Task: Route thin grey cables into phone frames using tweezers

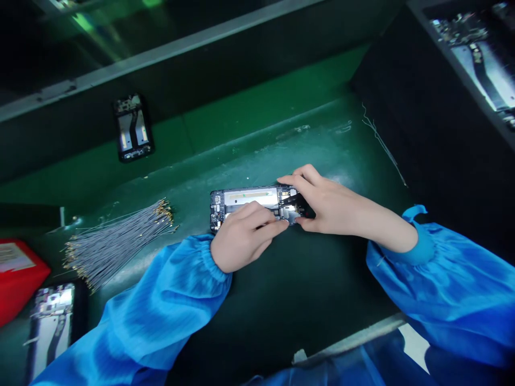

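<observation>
An opened phone (251,196) lies sideways on the green mat, its silver plate and circuit boards exposed. My left hand (245,236) rests over its near edge, fingers bent and close together, the index fingertip on the board at the right part. Around the right end, my right hand (325,201) grips the phone between the thumb on the near edge and fingers on the far edge. A dark part (304,206) shows beneath the right palm; I cannot tell what it is. Left of the phone lies a bundle of thin grey cables (120,238) with gold-coloured ends.
Another opened phone (133,128) sits at the back left, and one more (52,327) at the lower left by a red bin (20,273). Loose cables (384,145) lie beside the dark box wall (422,118) at right. Phone parts (483,69) rest above it.
</observation>
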{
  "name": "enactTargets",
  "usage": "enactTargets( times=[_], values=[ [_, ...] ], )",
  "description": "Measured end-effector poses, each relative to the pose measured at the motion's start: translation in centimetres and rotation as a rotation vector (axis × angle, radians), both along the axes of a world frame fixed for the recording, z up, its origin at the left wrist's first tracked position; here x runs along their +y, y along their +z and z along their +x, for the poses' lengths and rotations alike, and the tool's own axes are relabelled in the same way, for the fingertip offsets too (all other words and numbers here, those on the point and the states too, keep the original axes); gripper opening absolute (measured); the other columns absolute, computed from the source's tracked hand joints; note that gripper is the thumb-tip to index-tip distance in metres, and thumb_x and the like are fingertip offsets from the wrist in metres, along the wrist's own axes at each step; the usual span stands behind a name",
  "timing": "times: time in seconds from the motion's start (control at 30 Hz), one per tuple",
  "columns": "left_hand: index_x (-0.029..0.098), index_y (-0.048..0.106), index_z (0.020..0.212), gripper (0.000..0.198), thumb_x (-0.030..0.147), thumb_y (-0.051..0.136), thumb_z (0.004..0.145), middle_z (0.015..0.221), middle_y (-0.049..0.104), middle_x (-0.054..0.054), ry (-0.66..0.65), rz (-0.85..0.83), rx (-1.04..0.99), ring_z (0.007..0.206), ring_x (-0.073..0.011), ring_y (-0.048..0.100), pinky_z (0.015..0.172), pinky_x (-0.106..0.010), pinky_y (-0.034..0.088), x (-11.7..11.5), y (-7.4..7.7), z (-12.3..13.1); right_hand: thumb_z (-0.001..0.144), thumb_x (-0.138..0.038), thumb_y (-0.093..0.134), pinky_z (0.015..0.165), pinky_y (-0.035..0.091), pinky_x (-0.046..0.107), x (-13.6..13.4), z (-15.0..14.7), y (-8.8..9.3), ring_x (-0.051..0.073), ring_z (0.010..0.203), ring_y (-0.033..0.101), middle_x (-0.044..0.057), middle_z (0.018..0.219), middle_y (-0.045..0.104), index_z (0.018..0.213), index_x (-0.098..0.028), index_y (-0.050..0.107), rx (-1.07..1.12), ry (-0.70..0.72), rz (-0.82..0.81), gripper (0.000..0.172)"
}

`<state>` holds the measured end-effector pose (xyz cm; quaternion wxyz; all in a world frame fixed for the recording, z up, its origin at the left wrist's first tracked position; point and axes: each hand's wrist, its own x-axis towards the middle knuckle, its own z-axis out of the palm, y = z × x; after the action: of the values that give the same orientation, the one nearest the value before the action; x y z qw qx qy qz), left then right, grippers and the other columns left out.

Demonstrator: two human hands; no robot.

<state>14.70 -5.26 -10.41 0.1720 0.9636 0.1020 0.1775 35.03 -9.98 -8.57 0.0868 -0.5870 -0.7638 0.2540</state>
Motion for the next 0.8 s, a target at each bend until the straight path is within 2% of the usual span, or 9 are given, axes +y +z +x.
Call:
enactTargets(
  times=[0.3, 0.5, 0.8],
  values=[
    [0.020, 0.063, 0.098, 0.022, 0.017, 0.043, 0.088, 0.071, 0.052, -0.002, 0.002, 0.037, -0.023, 0.066, -0.0107, 0.045, 0.059, -0.022, 0.041, 0.57, -0.47, -0.54, 0.070, -0.031, 0.058, 0.060, 0.046, 0.030, 0.09, 0.02, 0.15, 0.015, 0.069, 0.050, 0.008, 0.110, 0.040, 0.126, -0.021, 0.034, -0.017, -0.002, 0.006, 0.062],
    [0.020, 0.063, 0.096, 0.020, 0.018, 0.045, 0.088, 0.069, 0.051, -0.001, 0.037, 0.063, -0.039, 0.065, -0.0105, 0.044, 0.058, -0.022, 0.041, 0.43, -0.57, -0.42, 0.069, -0.031, 0.055, 0.062, 0.046, 0.030, 0.20, -0.18, 0.31, 0.015, 0.071, 0.050, 0.008, 0.110, 0.039, 0.125, -0.020, 0.034, -0.053, -0.006, -0.019, 0.061],
    [0.020, 0.063, 0.092, 0.018, 0.018, 0.045, 0.088, 0.069, 0.053, -0.001, 0.019, 0.081, -0.034, 0.065, -0.0112, 0.045, 0.058, -0.023, 0.041, 0.37, -0.51, -0.36, 0.067, -0.029, 0.055, 0.060, 0.045, 0.029, 0.39, -0.62, 0.65, 0.015, 0.069, 0.049, 0.008, 0.107, 0.039, 0.123, -0.021, 0.036, -0.105, -0.020, -0.044, 0.059]
  ],
)
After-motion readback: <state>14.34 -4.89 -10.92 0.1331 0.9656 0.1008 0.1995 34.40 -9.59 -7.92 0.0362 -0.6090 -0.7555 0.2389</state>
